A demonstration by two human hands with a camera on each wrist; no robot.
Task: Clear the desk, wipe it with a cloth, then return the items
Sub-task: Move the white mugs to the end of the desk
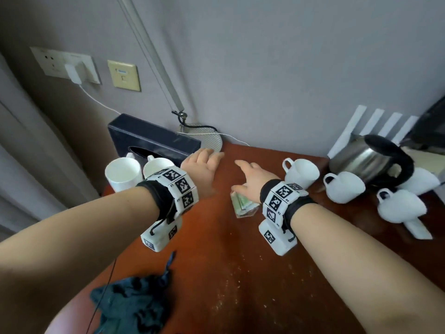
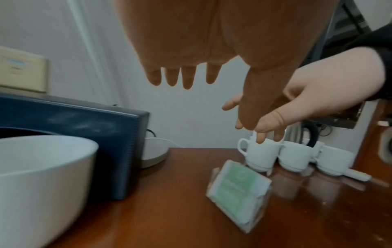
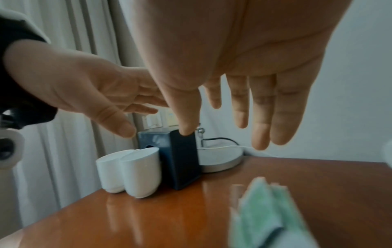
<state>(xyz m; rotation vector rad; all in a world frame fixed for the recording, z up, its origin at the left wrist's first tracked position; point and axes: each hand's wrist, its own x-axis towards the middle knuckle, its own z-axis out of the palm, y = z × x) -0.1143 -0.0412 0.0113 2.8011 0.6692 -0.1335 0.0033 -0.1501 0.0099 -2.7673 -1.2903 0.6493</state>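
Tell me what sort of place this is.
Probably a hotel room: an electric kettle beside upturned white cups, a dark tissue box, and a clear card holder on a wooden desk.

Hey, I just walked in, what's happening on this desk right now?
A person is reaching over a wooden desk with both hands open and holding nothing. The left hand hovers near the dark tissue box, and the right hand is above a clear card holder with green cards. White mugs and a kettle sit at the right, two cups at the left. A dark cloth lies near the front edge, and crumbs still dot the desk.
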